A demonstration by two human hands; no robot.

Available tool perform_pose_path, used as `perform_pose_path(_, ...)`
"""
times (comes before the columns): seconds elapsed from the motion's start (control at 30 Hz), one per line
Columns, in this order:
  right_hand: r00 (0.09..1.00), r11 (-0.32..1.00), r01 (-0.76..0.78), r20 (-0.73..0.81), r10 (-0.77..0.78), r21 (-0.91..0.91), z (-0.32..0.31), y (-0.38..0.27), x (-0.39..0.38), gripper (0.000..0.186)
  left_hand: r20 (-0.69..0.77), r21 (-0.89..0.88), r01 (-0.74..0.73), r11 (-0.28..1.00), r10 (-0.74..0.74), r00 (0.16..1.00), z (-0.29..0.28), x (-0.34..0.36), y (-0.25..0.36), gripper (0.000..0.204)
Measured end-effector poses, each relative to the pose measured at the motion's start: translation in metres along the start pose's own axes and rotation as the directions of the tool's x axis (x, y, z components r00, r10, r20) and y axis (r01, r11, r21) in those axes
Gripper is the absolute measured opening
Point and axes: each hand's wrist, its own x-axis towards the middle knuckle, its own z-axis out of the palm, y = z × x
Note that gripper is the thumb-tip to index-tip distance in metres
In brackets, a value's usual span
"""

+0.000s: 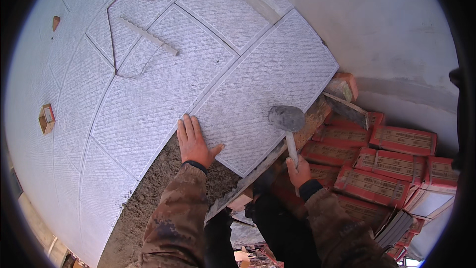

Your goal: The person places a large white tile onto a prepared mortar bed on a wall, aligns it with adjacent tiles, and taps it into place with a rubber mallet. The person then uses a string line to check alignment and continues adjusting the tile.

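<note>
My left hand point(194, 143) lies flat, fingers apart, on the near corner of a large grey textured floor tile point(263, 94). That tile rests on a bed of brown mortar point(163, 188). My right hand point(298, 170) grips the handle of a rubber mallet point(287, 121), whose grey round head hovers over the tile's right edge. A straight board point(258, 171) runs along the tile's near edge.
More laid grey tiles point(144, 104) stretch to the left. A notched trowel point(148, 35) and a bent wire point(113, 39) lie on them. Stacked red tile boxes point(382, 168) fill the right. A brick point(344, 87) sits by the white wall point(386, 34).
</note>
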Motion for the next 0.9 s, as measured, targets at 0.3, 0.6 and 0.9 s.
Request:
perform_pose_path(0.3,0.979,0.973,0.189,-0.103,-0.176,0.134,-0.002,0.006,-0.003,0.032,-0.015,0.048,-0.030,0.998,0.031,0.999,0.006,-0.003,-0.004,0.124)
perform_pose_path(0.6,0.998,0.996,0.028,-0.054,-0.023,0.090,-0.006,0.011,-0.009,0.032,-0.013,0.038,-0.014,0.999,0.015,1.000,0.004,-0.002,0.000,0.123)
perform_pose_path(0.9,0.997,0.993,-0.076,0.010,0.075,0.095,0.003,0.020,-0.008,0.031,-0.061,-0.022,0.011,1.000,-0.013,0.998,0.011,-0.013,-0.001,0.124)
